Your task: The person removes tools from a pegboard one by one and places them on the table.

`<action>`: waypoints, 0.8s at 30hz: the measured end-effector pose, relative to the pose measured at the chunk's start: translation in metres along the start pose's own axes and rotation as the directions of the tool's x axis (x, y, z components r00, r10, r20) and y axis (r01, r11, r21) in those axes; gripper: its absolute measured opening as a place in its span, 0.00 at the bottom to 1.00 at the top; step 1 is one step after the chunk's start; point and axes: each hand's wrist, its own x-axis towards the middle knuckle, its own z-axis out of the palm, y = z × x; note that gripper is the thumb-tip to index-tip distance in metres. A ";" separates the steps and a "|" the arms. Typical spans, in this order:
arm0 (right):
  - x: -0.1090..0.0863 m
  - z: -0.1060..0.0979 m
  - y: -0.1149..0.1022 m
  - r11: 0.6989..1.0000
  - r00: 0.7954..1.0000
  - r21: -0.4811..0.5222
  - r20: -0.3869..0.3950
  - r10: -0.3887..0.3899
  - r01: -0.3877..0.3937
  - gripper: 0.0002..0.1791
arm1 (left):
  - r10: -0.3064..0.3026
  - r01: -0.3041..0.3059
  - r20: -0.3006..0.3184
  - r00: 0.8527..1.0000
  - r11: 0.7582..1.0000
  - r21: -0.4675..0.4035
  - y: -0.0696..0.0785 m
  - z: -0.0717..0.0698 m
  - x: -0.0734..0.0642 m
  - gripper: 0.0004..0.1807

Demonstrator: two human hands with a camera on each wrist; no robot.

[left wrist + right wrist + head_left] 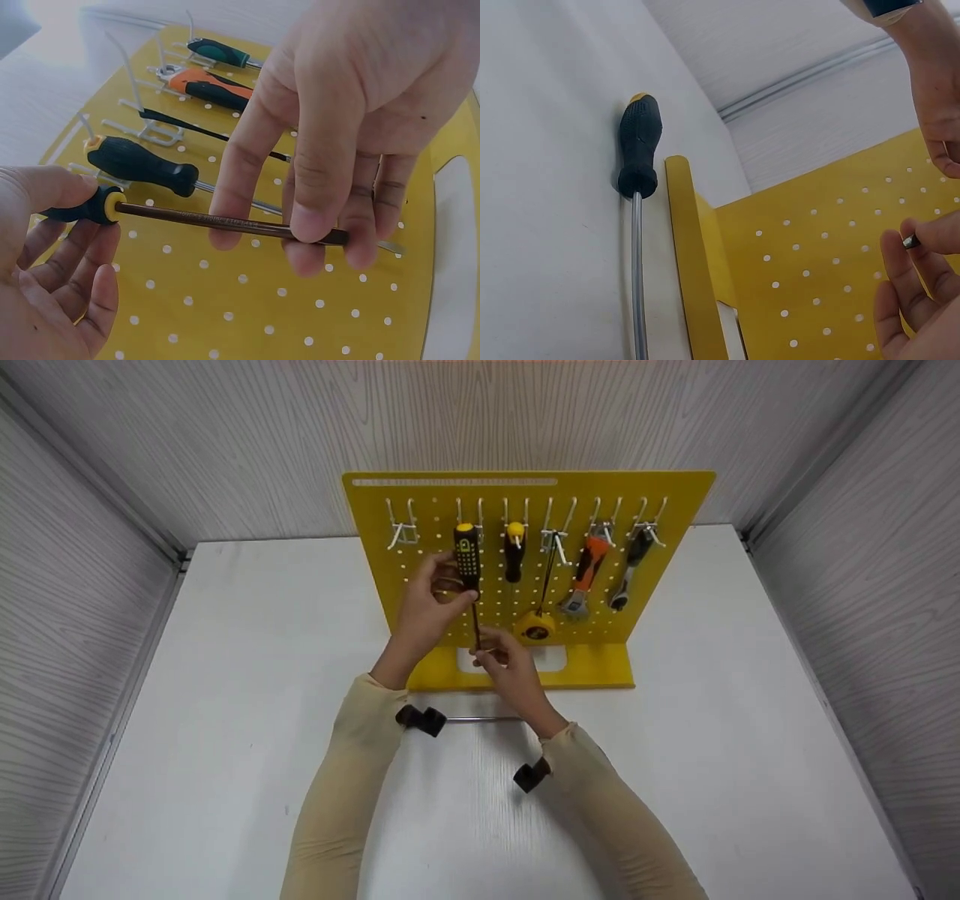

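Note:
A screwdriver [466, 556] with a black-and-yellow handle and a dark shaft is held in front of the yellow pegboard [420, 585], handle up. My left hand [429, 604] pinches its handle low down, near the yellow collar seen in the left wrist view. Farther down, the thumb and fingers of my right hand [514, 667] pinch the shaft close to its tip. In the right wrist view the small metal tip [910, 241] pokes out of that pinch. In the head view, the handle overlaps one pair of white hooks.
To the right hang another screwdriver [514, 559], a yellow tape measure [536, 628], an orange-handled adjustable wrench [590, 566] and a dark-handled tool [632, 566]. The leftmost hook [403, 534] carries nothing. A larger screwdriver [640, 139] lies on the white table before the board's base.

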 end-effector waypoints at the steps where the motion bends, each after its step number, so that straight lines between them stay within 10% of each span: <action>1: 0.000 0.000 0.000 1.000 1.000 0.002 0.001 0.000 0.000 0.19 | 0.002 -0.002 -0.001 1.000 1.000 0.004 0.000 0.000 -0.001 0.30; 24: -0.018 -0.001 0.002 0.994 0.999 0.105 0.014 0.037 -0.038 0.16 | 0.057 -0.057 -0.032 0.998 0.998 0.000 0.000 0.003 -0.022 0.27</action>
